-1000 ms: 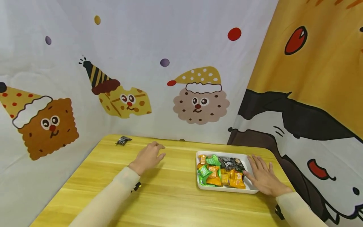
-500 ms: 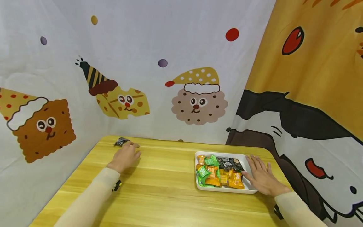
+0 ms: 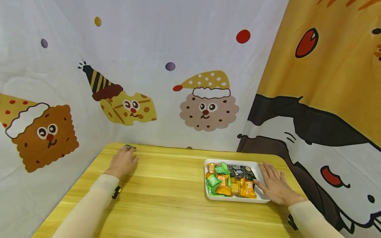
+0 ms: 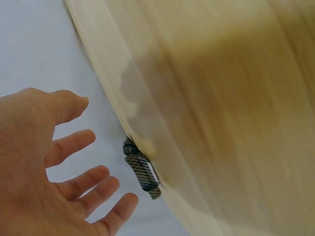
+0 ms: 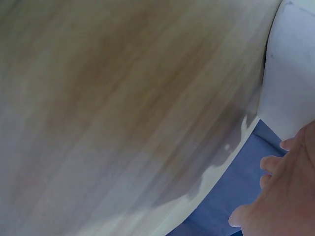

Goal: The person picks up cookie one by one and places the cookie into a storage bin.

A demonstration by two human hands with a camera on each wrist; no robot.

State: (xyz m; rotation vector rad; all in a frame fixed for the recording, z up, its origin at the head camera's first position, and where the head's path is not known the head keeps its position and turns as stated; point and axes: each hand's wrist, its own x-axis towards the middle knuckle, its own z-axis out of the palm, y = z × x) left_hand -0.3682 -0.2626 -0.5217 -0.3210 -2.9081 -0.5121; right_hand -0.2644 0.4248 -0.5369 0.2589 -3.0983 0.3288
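Note:
My left hand [image 3: 122, 162] hovers at the far left corner of the table, over a small black-wrapped candy [image 3: 130, 147]. In the left wrist view that candy [image 4: 141, 171] lies near the table's edge, apart from the spread, slightly bent fingers. On the right, my right hand [image 3: 277, 187] rests with extended fingers at the right end of a white tray [image 3: 232, 199]. Inside the tray are green-wrapped candies [image 3: 222, 169], orange-wrapped candies [image 3: 248, 189] and black-wrapped candies [image 3: 236, 172]. The right wrist view shows the tray's outer wall [image 5: 291, 69] beside my fingers.
A yellow wood-grain table [image 3: 166, 185] spans the space between both hands. A pale cloth with cartoon prints [image 3: 205, 43] hangs behind its far edge, and an orange and grey printed cloth [image 3: 342, 99] hangs on the right.
My left hand has moved left and away from me across the table to the black-wrapped candy, now partly covering it in the head view. The right hand stays at the tray.

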